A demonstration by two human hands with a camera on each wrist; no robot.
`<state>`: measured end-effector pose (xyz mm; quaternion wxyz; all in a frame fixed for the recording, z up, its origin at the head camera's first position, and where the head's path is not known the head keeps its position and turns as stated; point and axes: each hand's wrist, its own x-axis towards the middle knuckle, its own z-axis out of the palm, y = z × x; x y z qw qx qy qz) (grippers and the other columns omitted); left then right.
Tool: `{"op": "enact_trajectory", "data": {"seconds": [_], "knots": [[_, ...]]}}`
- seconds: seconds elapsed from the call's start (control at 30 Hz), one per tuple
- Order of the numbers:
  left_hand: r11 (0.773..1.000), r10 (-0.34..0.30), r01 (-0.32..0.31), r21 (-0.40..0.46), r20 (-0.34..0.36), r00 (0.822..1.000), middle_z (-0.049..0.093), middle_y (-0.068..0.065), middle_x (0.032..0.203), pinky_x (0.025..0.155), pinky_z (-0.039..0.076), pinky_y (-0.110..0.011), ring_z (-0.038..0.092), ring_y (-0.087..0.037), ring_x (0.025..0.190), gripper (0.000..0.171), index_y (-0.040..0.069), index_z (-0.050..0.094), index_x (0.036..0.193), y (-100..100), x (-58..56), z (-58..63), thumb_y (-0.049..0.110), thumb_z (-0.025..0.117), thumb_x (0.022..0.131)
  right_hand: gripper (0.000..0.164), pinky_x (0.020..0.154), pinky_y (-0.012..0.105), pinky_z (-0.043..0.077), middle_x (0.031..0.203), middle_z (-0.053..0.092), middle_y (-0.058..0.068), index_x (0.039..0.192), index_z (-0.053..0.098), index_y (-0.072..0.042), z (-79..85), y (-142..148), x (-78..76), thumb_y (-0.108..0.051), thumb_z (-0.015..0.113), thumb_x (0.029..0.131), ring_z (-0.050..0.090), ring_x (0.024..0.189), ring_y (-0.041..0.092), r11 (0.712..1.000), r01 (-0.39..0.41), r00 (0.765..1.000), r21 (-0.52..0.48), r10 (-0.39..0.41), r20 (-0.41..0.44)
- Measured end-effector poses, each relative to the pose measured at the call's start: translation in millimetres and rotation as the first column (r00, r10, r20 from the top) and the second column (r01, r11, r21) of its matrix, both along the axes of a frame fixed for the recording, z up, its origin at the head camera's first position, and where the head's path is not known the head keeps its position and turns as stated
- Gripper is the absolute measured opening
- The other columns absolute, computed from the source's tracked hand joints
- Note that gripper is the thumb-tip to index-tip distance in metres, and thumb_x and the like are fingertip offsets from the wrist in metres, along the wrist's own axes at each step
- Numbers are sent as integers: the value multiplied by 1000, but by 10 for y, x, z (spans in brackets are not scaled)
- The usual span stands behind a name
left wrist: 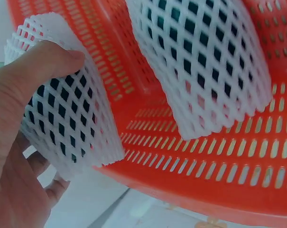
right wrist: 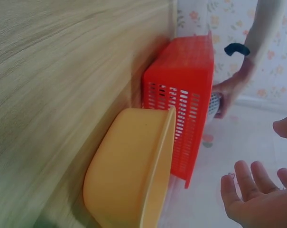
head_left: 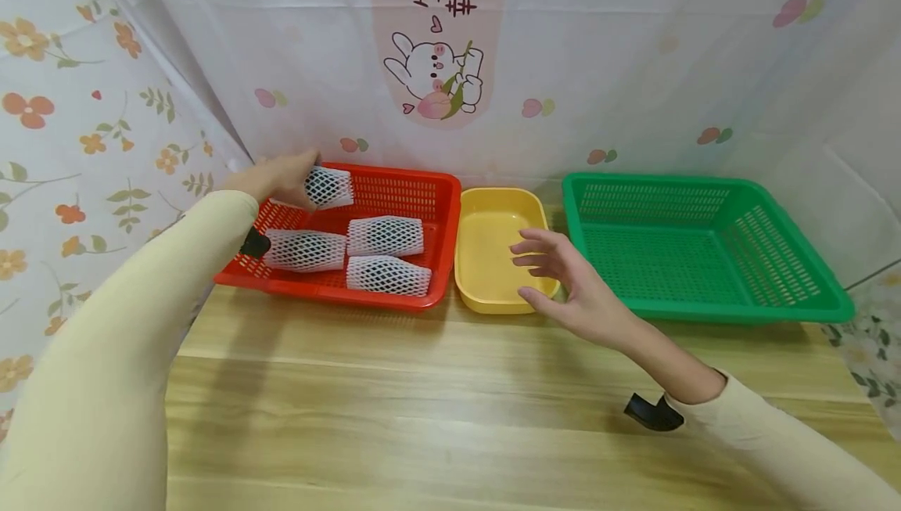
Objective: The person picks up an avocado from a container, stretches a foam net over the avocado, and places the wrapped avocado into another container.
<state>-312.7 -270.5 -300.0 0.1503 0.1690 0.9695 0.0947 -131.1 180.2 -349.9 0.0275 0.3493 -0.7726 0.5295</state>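
My left hand (head_left: 280, 178) grips a white foam net sleeve (head_left: 329, 188) with something dark inside, at the back left of the red basket (head_left: 317, 293). In the left wrist view, the thumb lies across this sleeve (left wrist: 69, 116) and the fingers pass behind it. Another netted piece (left wrist: 200, 61), dark green through the mesh, lies beside it in the basket. The head view has three netted pieces lying there, one at the left (head_left: 306, 250) and two stacked front to back at the right (head_left: 385, 236). My right hand (head_left: 566, 288) hovers empty by the yellow tray, fingers spread and loosely bent.
The yellow tray (head_left: 489, 260) stands between the red basket and a green slotted basket (head_left: 669, 260) on the right. All three sit at the back of a wooden table (head_left: 450, 409), against a printed cloth (head_left: 317, 49). Floral cloth (head_left: 42, 182) hangs at the left.
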Motion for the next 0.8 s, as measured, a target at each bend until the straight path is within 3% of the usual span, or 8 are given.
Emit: {"op": "enact_trajectory", "data": {"seconds": [0.2, 0.37, 0.6, 0.8], "knots": [[996, 65, -58, -69, 98, 993, 48, -27, 125, 101, 39, -63, 44, -45, 117, 76, 3, 30, 135, -4, -101, -123, 14, 84, 83, 73, 98, 33, 48, 135, 55, 7, 150, 39, -10, 12, 17, 45, 12, 70, 89, 57, 121, 29, 1000, -4, 1000, 25, 4, -4], [986, 122, -106, -126, 130, 984, 48, -26, 128, 101, 37, -66, 41, -45, 120, 76, 5, 33, 136, -22, -63, -208, 16, 85, 82, 73, 97, 34, 49, 135, 56, 7, 150, 38, -10, 56, 17, 50, 12, 71, 89, 58, 120, 30, 999, -16, 1000, 42, 17, -3], [990, 129, -115, -86, 185, 974, 40, -29, 145, 108, 30, -67, 36, -47, 130, 96, 2, 25, 156, 59, -3, -330, 8, 85, 81, 72, 96, 35, 51, 134, 56, 7, 150, 38, -9, 72, 33, 58, 12, 71, 89, 58, 119, 33, 998, -24, 1000, 54, 24, 4], [988, 142, -128, -89, 174, 974, 41, -28, 147, 104, 35, -68, 37, -48, 128, 100, 5, 26, 158, 117, 76, -292, 11, 87, 79, 72, 96, 35, 50, 135, 56, 6, 149, 39, -9, 49, 33, 41, 11, 71, 89, 59, 119, 29, 997, -28, 1000, 66, 28, 4]]}}
